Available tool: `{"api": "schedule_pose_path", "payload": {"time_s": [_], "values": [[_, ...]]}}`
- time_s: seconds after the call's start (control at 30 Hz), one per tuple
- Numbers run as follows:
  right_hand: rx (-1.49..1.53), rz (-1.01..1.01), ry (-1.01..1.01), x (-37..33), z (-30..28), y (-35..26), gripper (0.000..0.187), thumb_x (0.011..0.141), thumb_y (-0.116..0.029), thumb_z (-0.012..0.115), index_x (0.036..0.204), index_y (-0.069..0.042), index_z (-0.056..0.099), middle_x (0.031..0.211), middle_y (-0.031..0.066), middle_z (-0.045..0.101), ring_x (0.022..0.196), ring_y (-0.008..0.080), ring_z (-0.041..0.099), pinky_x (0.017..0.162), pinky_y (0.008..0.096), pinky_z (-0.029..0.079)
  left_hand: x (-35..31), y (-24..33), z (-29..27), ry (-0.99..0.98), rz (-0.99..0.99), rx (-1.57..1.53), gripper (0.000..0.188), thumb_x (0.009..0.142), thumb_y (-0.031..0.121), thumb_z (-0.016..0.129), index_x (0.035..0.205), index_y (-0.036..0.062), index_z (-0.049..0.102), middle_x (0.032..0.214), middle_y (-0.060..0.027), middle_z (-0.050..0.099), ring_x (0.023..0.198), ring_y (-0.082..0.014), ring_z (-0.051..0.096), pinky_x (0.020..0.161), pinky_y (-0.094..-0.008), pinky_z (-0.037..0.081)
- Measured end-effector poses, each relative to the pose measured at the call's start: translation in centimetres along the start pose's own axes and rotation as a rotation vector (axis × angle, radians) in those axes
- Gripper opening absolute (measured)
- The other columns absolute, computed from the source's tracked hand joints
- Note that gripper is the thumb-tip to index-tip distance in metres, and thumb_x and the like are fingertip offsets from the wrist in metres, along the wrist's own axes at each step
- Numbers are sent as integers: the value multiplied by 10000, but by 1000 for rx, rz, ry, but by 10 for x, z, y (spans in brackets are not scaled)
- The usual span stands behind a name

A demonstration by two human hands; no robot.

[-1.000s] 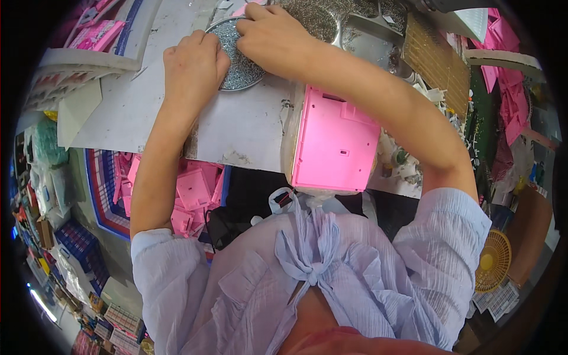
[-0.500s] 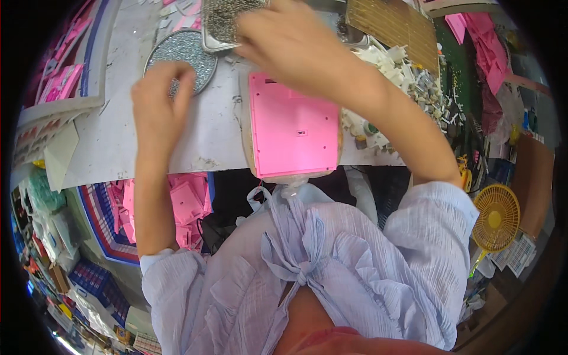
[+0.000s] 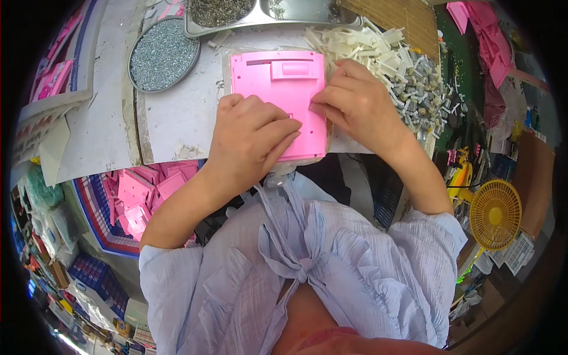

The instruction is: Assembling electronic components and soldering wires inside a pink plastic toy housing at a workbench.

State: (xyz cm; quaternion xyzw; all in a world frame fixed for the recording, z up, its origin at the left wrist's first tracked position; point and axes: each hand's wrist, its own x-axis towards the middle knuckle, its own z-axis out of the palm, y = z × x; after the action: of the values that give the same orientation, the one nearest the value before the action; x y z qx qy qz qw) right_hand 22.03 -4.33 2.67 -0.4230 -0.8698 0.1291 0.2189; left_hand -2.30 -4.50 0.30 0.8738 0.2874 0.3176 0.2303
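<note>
A pink rectangular plastic panel (image 3: 275,94) lies at the table's near edge on a clear plastic-wrapped pad. It has a long slot, a raised block at its far end and small holes. My left hand (image 3: 248,133) rests over its left side, thumb and forefinger pinched near the small square opening in the middle. On the right edge, my right hand (image 3: 358,100) is also pinched, fingertips close to the panel's surface. Whatever either pinch holds is too small or hidden to make out. Small silvery screws (image 3: 163,53) fill a round dish (image 3: 147,90) at the far left.
A steel compartment tray (image 3: 284,23) with small metal parts stands behind the panel. Right of it lie heaps of white plastic pieces (image 3: 367,47) and grey-white small parts (image 3: 417,83). Below the table's left edge is a basket of pink panels (image 3: 139,192); a yellow fan (image 3: 497,214) stands right.
Both hands have come back toward me onto the pink panel, the left from the screw dish, the right from the steel tray. The head view has shifted slightly.
</note>
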Motion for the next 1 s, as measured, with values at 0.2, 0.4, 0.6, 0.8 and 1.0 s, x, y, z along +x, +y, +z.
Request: {"api": "schedule_pose_path", "payload": {"time_s": [0.2,0.4,0.6,0.8,1.0], "values": [[198,232,-35,-13,-15,-3,104,802,-107,788,883,-56,748,809,96,705,806,289,649,944,449,486,9,6,15,-104,114,120,223,776,154,770,996,141,737,928,19,638,848,-178,586,877,-406,384],[393,435,67,-37,-24,-15,103,827,-50,771,923,-12,764,858,100,744,834,237,682,1057,466,464,7,7,17,-176,169,193,259,790,182,761,1044,138,734,991,16,640,882,-176,590,918,-426,375],[484,213,299,-39,-6,-36,152,777,-49,814,924,-52,776,816,75,700,764,217,629,734,377,496,7,25,-10,-164,-326,-336,202,851,136,781,1028,54,732,892,-17,674,763,-172,628,704,-337,494],[657,7,418,-25,26,-56,307,731,-92,870,1023,-63,779,780,20,643,717,218,563,692,347,472,-3,15,-25,-379,-856,-1571,118,911,49,763,981,-27,707,876,-11,693,770,-62,617,654,-222,484],[575,66,391,21,-19,-17,214,897,-114,707,1073,8,703,923,81,659,850,237,587,808,387,498,-24,7,-27,32,-588,-1294,92,849,-29,774,890,-31,692,852,-49,683,738,-101,615,652,-232,467]]}}
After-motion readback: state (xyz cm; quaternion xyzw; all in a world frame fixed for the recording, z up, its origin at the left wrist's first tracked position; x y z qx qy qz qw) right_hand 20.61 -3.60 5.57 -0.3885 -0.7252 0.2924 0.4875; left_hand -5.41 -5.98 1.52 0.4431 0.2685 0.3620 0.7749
